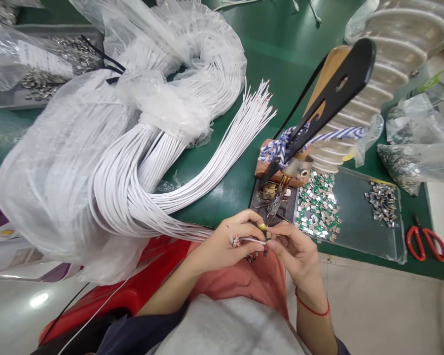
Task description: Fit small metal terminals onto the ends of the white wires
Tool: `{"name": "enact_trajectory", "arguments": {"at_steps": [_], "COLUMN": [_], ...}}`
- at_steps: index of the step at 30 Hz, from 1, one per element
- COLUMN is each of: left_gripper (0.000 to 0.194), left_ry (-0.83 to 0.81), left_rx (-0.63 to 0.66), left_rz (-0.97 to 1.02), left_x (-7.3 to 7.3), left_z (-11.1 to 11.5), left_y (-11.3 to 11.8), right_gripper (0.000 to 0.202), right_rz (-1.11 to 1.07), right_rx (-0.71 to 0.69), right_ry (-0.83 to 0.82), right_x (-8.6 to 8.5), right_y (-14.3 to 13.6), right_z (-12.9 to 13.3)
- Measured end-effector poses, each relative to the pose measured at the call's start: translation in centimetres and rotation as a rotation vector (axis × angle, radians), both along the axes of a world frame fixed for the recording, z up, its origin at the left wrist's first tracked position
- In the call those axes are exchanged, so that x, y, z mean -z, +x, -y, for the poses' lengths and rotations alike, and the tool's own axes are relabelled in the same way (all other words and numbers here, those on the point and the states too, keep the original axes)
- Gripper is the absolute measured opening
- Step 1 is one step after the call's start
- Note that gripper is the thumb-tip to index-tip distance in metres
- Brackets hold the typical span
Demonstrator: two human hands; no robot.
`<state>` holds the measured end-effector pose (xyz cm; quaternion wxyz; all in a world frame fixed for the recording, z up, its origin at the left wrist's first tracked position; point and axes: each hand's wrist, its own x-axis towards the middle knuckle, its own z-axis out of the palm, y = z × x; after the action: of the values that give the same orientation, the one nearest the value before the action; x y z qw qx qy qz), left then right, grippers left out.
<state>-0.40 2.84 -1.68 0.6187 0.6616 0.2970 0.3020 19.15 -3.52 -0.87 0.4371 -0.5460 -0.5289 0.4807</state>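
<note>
My left hand (231,241) is closed around the ends of several white cables (257,240), whose lengths run back to the left into a large bundle (133,197). Fingers of my right hand (294,249) pinch a small connector (269,235) where it meets a cable end. Just beyond my fingertips is the tip of a soldering iron (277,199), fixed above a dark tray (257,197) and a brick-like block (262,165). Small green and silver connectors (318,204) lie in a tray to the right. Fingers partly hide the joint between cable and connector.
A ribbed hose (399,44) and a black bracket (333,98) rise at the upper right. Red-handled scissors (426,242) lie at the right edge. Bagged parts (403,167) sit behind them. A tray of metal parts (7,98) is at the upper left.
</note>
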Motion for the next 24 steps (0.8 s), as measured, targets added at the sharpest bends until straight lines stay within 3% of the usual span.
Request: {"name": "enact_trajectory", "arguments": {"at_steps": [4, 8, 11, 19, 24], "left_gripper": [0.015, 0.018, 0.022, 0.023, 0.023], "left_ry": [0.04, 0.033, 0.017, 0.066, 0.088], "left_rx": [-0.063, -0.15, -0.219, -0.297, -0.303], "left_rz": [-0.012, 0.014, -0.001, -0.031, -0.032], "left_x": [-0.7, -1.1, -1.3, -1.7, -1.8], "left_z": [0.0, 0.3, 0.4, -0.2, -0.5], "left_y": [0.5, 0.8, 0.9, 1.2, 1.5], "right_gripper": [0.012, 0.008, 0.019, 0.015, 0.011], "right_rz": [-0.005, -0.013, -0.031, 0.126, 0.133], "right_rx": [0.014, 0.21, 0.289, 0.27, 0.255], "right_ry": [-0.001, 0.09, 0.136, 0.055, 0.147], "right_x": [0.0, 0.0, -0.1, -0.1, -0.2], "right_y": [-0.3, -0.8, -1.1, -1.9, -2.4], "right_z": [0.1, 0.1, 0.2, 0.3, -0.6]}}
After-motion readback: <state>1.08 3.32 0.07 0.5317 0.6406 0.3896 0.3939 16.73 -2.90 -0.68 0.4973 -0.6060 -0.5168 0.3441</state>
